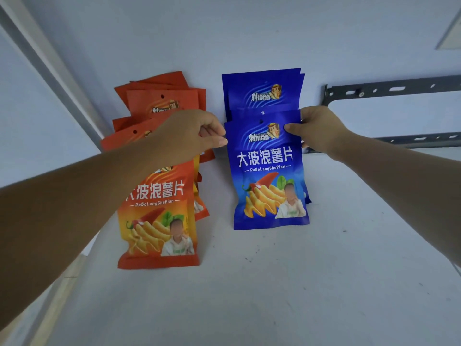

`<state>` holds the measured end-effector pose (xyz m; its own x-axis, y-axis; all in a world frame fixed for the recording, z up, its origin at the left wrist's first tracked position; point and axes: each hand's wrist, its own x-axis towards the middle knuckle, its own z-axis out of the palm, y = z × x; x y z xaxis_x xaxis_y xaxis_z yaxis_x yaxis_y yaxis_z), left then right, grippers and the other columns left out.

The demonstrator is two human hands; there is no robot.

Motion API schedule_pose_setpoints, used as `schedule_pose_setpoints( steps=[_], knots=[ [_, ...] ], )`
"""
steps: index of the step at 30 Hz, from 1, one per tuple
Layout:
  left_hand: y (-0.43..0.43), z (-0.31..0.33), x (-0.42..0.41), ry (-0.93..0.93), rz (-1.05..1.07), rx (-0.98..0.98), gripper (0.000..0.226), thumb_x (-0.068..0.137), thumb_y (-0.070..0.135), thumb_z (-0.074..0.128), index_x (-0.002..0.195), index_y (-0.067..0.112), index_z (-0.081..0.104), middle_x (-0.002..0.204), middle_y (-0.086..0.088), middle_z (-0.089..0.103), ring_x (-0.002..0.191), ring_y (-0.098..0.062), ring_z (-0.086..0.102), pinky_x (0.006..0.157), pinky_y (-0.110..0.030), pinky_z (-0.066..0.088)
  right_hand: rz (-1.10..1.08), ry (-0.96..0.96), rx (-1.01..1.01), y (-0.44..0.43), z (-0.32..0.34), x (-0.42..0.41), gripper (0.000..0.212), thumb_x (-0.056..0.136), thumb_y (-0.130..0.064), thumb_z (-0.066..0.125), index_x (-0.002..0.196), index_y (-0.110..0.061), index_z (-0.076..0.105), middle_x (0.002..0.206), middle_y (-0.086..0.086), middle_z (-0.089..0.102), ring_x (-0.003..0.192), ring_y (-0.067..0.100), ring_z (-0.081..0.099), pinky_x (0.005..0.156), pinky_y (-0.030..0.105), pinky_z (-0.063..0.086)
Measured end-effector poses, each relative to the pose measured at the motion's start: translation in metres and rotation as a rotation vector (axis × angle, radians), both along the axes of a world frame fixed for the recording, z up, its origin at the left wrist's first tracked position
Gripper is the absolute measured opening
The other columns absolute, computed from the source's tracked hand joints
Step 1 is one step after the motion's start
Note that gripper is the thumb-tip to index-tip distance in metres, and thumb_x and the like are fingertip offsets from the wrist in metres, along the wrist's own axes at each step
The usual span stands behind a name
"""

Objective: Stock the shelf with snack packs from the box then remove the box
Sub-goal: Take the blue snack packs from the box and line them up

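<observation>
White shelf (pixel 324 270) against a pale wall carries two rows of snack packs. Toward its back, the front blue pack (pixel 269 176) stands upright, the left hand (pixel 189 133) pinching its top left corner and the right hand (pixel 314 128) its top right. Orange packs (pixel 159 216) stand just beside it, nearer the left edge.

shelf (pixel 324 283) front, right: open | orange packs (pixel 159 216) block left

About five orange packs (pixel 159 216) (overlapping, hard to count), three blue packs (pixel 269 176).
</observation>
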<state>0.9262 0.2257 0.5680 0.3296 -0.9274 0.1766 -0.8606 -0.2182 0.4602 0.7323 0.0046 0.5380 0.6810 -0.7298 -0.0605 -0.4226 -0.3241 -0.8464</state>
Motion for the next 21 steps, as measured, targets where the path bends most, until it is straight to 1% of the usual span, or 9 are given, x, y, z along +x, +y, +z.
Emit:
schedule_pose_setpoints(
  steps=[3, 6, 9, 12, 15, 16, 17, 19, 21],
  knots=[
    [0.002, -0.001, -0.001, 0.022, 0.0, 0.007, 0.02, 0.092, 0.035, 0.07, 0.108, 0.024, 0.07, 0.09, 0.019, 0.066, 0.086, 0.008, 0.063, 0.067, -0.005, 0.049, -0.019, 0.016, 0.02, -0.001, -0.005, -0.002, 0.039, 0.095, -0.036, 0.065, 0.123, -0.01, 0.058, 0.118, -0.001, 0.067, 0.107, 0.019, 0.066, 0.074, 0.026, 0.055],
    [0.002, -0.002, -0.001, 0.015, -0.01, 0.021, 0.02, 0.092, 0.033, 0.07, 0.11, 0.024, 0.071, 0.091, 0.02, 0.065, 0.086, 0.003, 0.064, 0.073, -0.015, 0.054, -0.051, 0.018, 0.063, -0.004, -0.007, -0.005, 0.039, 0.094, -0.036, 0.067, 0.119, -0.007, 0.059, 0.118, 0.001, 0.069, 0.108, 0.02, 0.068, 0.079, 0.031, 0.058],
    [-0.001, -0.002, 0.0, 0.032, -0.034, 0.024, 0.02, 0.092, 0.033, 0.07, 0.11, 0.024, 0.07, 0.09, 0.02, 0.065, 0.085, 0.01, 0.062, 0.071, -0.015, 0.052, -0.078, 0.017, 0.059, -0.004, -0.005, -0.007, 0.037, 0.094, -0.037, 0.067, 0.111, -0.006, 0.06, 0.11, 0.0, 0.069, 0.104, 0.019, 0.068, 0.072, 0.028, 0.056],
    [-0.005, -0.003, 0.0, 0.053, -0.047, 0.025, 0.021, 0.092, 0.033, 0.07, 0.11, 0.023, 0.07, 0.092, 0.017, 0.067, 0.084, 0.008, 0.063, 0.071, -0.015, 0.053, -0.072, 0.03, 0.027, 0.001, -0.001, -0.01, 0.032, 0.094, -0.038, 0.066, 0.107, -0.01, 0.059, 0.106, -0.003, 0.066, 0.101, 0.016, 0.065, 0.064, 0.023, 0.051],
    [-0.008, -0.004, -0.001, 0.089, -0.057, 0.029, 0.025, 0.091, 0.036, 0.07, 0.111, 0.022, 0.069, 0.095, 0.016, 0.067, 0.088, 0.009, 0.062, 0.07, -0.013, 0.055, -0.044, 0.033, -0.038, 0.006, 0.004, -0.016, 0.036, 0.096, -0.039, 0.064, 0.107, -0.004, 0.061, 0.094, -0.008, 0.065, 0.098, 0.017, 0.065, 0.069, 0.025, 0.053],
    [-0.009, -0.004, -0.002, 0.104, -0.059, 0.034, 0.026, 0.09, 0.037, 0.07, 0.112, 0.022, 0.069, 0.096, 0.016, 0.067, 0.089, 0.01, 0.062, 0.068, -0.013, 0.055, -0.038, 0.035, -0.073, 0.007, 0.005, -0.019, 0.038, 0.096, -0.038, 0.064, 0.108, -0.002, 0.062, 0.091, -0.01, 0.064, 0.093, 0.014, 0.066, 0.071, 0.027, 0.052],
    [-0.01, -0.004, -0.003, 0.116, -0.063, 0.039, 0.026, 0.09, 0.038, 0.07, 0.112, 0.023, 0.068, 0.096, 0.016, 0.067, 0.09, 0.011, 0.062, 0.067, -0.012, 0.054, -0.037, 0.036, -0.106, 0.008, 0.006, -0.023, 0.039, 0.097, -0.038, 0.064, 0.11, -0.002, 0.063, 0.089, -0.011, 0.065, 0.086, 0.009, 0.065, 0.07, 0.026, 0.051],
    [-0.012, -0.004, -0.005, 0.14, -0.069, 0.044, 0.027, 0.09, 0.038, 0.07, 0.112, 0.023, 0.068, 0.096, 0.014, 0.067, 0.089, 0.007, 0.063, 0.063, -0.01, 0.05, -0.047, 0.036, -0.154, 0.009, 0.007, -0.03, 0.037, 0.096, -0.039, 0.065, 0.112, -0.006, 0.064, 0.092, -0.008, 0.068, 0.079, 0.002, 0.061, 0.062, 0.023, 0.049],
    [-0.013, -0.002, -0.008, 0.142, -0.078, 0.045, 0.027, 0.089, 0.038, 0.071, 0.112, 0.022, 0.068, 0.095, 0.011, 0.068, 0.09, -0.002, 0.066, 0.063, -0.01, 0.049, -0.049, 0.043, -0.188, 0.011, 0.009, -0.037, 0.035, 0.096, -0.04, 0.065, 0.112, -0.01, 0.063, 0.095, -0.008, 0.068, 0.081, 0.0, 0.061, 0.06, 0.021, 0.048]
  ],
)
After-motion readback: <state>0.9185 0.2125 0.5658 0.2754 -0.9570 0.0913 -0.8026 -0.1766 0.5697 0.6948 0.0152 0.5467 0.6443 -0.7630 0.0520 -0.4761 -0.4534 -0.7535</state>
